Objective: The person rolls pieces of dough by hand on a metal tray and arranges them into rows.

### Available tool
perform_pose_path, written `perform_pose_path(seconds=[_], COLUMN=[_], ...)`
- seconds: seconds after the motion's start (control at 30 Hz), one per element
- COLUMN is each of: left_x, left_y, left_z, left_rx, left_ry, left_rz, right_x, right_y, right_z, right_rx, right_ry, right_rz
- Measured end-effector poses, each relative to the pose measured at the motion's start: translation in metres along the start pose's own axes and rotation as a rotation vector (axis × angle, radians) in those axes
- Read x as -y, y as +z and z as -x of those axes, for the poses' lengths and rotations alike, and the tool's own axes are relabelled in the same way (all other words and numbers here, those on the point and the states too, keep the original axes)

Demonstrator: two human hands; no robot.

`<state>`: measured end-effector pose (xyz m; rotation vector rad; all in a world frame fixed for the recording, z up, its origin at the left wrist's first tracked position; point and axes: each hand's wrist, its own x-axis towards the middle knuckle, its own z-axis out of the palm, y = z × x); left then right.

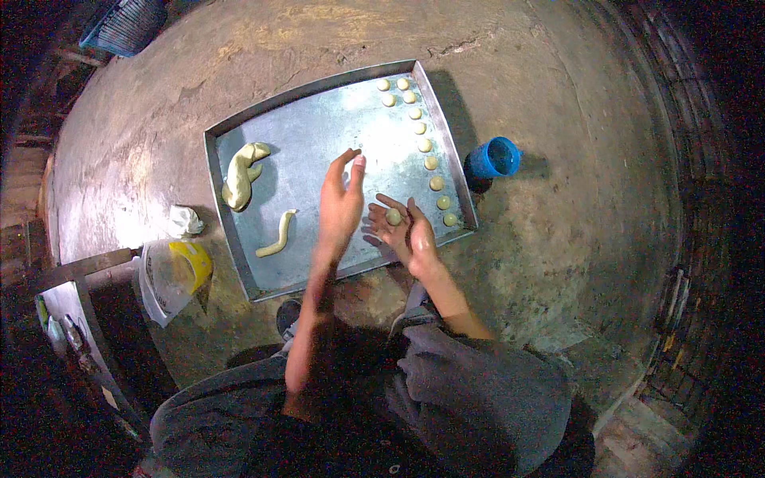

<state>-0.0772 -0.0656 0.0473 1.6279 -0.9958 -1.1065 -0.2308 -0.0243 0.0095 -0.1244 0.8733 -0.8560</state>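
A small pale dough ball rests on the upturned fingers of my right hand, over the near right part of a metal tray. To its left, my left hand hovers over the middle of the tray, open and with nothing in it. Along the tray's right side lie several round dough balls in a line, doubled up at the far end. A large folded lump of dough sits at the tray's left. Between that lump and my left forearm lies a thin curved strip of dough.
Right of the tray stands a blue cup on the concrete floor. Left of it are a white crumpled bundle and a clear plastic bag with something yellow. A blue basket is at the far left.
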Motion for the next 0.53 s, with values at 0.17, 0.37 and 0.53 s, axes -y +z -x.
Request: perform_pose_path(seconds=[0.17, 0.37, 0.53], left_x=[0.019, 0.04, 0.054], left_y=[-0.025, -0.01, -0.003], left_z=[-0.013, -0.004, 0.001], left_rx=[0.063, 0.192, 0.322], left_ry=[-0.049, -0.095, -0.119], left_rz=[-0.04, 0.06, -0.038], right_x=[0.006, 0.02, 0.042], right_y=[-0.024, -0.045, -0.033], right_z=[-0.013, -0.023, -0.024], right_rx=[-0.221, -0.074, 0.024], right_ry=[-0.657, -0.234, -0.178], right_rz=[1.361, 0.731, 0.793])
